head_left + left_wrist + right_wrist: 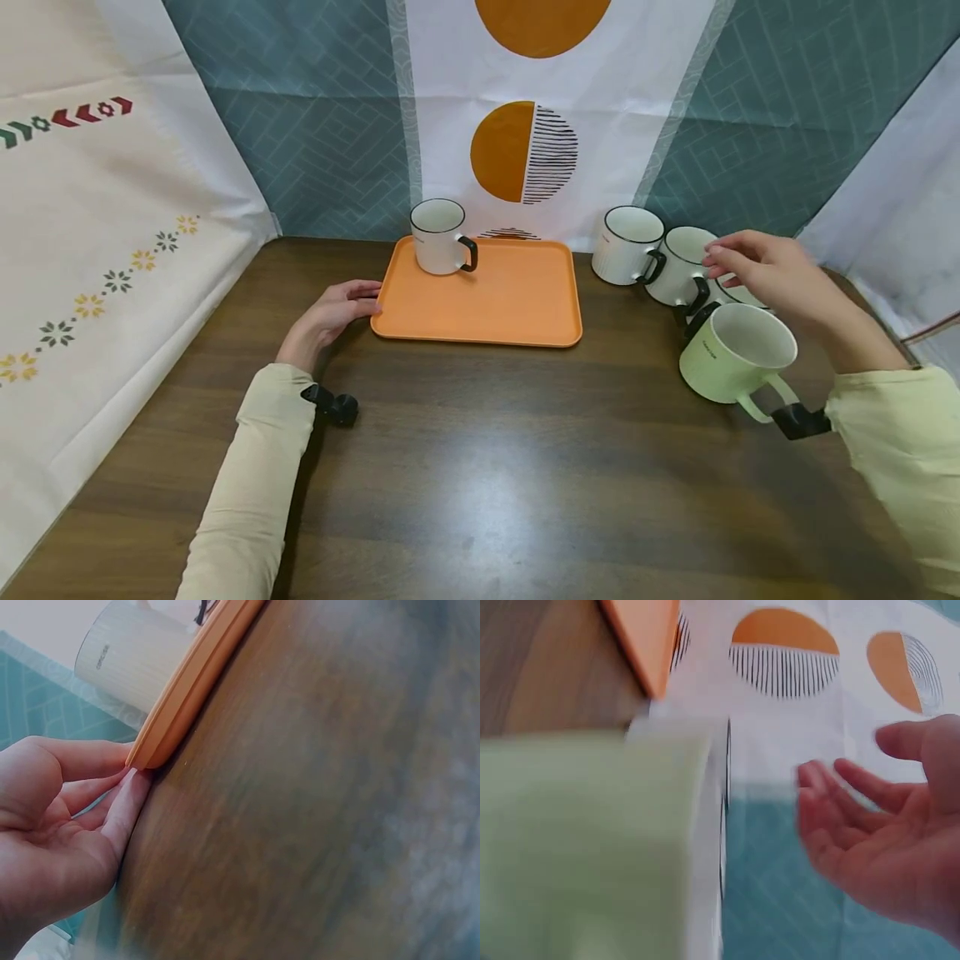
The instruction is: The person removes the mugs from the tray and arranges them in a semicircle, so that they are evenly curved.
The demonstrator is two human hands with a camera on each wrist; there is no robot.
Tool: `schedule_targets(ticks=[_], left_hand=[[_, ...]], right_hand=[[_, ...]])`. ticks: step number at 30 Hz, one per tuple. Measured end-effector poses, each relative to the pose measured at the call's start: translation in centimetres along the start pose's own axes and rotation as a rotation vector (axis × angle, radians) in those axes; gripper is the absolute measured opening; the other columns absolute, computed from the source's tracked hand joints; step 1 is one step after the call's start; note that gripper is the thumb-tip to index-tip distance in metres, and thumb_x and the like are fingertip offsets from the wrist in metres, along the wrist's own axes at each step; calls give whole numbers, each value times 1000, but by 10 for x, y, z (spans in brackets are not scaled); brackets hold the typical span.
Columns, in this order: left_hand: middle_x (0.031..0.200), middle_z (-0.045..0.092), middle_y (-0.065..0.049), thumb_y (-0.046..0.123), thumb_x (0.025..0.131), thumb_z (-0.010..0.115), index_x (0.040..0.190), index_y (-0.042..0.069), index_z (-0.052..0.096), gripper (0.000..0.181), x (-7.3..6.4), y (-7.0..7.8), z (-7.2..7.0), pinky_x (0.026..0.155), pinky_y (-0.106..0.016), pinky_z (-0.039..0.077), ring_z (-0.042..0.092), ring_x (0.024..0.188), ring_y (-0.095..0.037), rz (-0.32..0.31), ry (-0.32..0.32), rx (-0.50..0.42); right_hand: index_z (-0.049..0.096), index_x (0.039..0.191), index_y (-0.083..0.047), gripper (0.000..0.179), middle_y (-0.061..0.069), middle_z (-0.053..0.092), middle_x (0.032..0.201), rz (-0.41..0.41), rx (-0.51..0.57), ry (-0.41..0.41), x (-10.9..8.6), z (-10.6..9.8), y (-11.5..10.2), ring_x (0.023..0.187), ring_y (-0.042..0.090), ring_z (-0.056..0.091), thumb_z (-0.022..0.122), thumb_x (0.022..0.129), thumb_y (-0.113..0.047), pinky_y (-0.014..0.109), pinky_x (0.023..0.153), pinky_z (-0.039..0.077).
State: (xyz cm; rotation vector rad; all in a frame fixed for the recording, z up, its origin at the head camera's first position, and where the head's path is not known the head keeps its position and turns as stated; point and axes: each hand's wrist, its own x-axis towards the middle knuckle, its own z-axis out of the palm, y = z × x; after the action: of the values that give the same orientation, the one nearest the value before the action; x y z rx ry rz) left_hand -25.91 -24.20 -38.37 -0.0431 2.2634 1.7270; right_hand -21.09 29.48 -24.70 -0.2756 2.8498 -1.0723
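Observation:
My left hand (333, 315) pinches the left edge of an orange tray (510, 308); the left wrist view shows its thumb and fingertips at the rim (184, 694). On the tray's back left stands a white mug (437, 242) with a black rim and handle. My right hand (780, 271) hovers over the mugs at the right, fingers loosely bent, holding nothing. Below it are white mugs (628, 246), (675, 271), a partly hidden third one (742, 293), and a larger light green mug (723, 367) in front. The green mug (585, 840) looks blurred in the right wrist view.
Everything stands on a dark brown wooden table (480, 467). A patterned teal and white cloth (322, 125) hangs behind, close to the tray's back edge. White cloth (127, 275) borders the left side, and another light cloth (892, 200) the right.

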Motion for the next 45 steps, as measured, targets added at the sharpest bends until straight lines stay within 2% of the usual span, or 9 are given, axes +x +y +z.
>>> schedule_targets(ticks=[4,9,15,23,28,30,36,41,45], left_hand=[[144,38,-24,-1,94,56,144,-8,33,55,-1,-1,-2,109,-40,33,43,126,-33,-3,0,13],[144,38,-23,1,95,56,144,-7,33,56,-7,1,-7,110,-41,32,42,123,-31,-9,17,14],[146,37,-23,2,95,56,146,-6,32,57,-10,1,-12,110,-41,30,41,124,-31,-18,15,12],[144,39,-22,3,95,56,144,-6,34,55,-8,-2,-12,109,-41,32,43,123,-30,-17,23,31],[146,38,-22,2,95,57,145,-5,33,56,-5,-2,-10,110,-41,31,42,125,-31,-23,23,14],[146,38,-22,3,95,57,146,-5,33,57,-6,-1,-9,111,-41,30,41,125,-31,-24,24,15],[144,39,-23,1,95,56,144,-6,34,54,-6,1,-7,110,-41,31,42,123,-32,-17,28,14],[143,40,-23,1,94,56,143,-7,36,53,-4,2,-1,109,-41,33,43,122,-31,-3,7,8],[142,41,-23,-1,94,57,142,-7,37,53,-2,2,0,109,-41,33,44,121,-31,-3,8,-6]], right_hand=[[37,138,9,53,17,56,122,13,104,-132,25,19,-18,90,-2,59,41,104,-32,20,78,50],[38,137,9,51,20,54,121,7,142,-172,50,42,-43,93,9,57,42,104,-30,22,80,50],[45,128,6,42,16,55,111,25,238,-120,77,68,-72,95,21,57,46,102,-27,23,81,50],[53,113,3,29,11,51,97,11,378,-87,113,114,-88,81,19,50,54,99,-23,24,73,47],[57,105,1,26,12,54,96,26,429,-60,129,150,-99,84,24,52,55,99,-24,32,83,49],[57,105,4,29,15,56,98,33,493,-46,135,164,-102,86,25,54,54,99,-24,37,89,49],[59,105,9,33,20,60,105,14,595,3,149,199,-106,92,24,59,51,101,-23,33,88,49],[60,110,10,32,21,60,110,27,646,104,159,217,-106,105,32,58,50,101,-18,35,92,48],[59,108,7,29,17,61,105,56,673,176,168,228,-109,100,31,59,51,100,-19,32,90,49]])
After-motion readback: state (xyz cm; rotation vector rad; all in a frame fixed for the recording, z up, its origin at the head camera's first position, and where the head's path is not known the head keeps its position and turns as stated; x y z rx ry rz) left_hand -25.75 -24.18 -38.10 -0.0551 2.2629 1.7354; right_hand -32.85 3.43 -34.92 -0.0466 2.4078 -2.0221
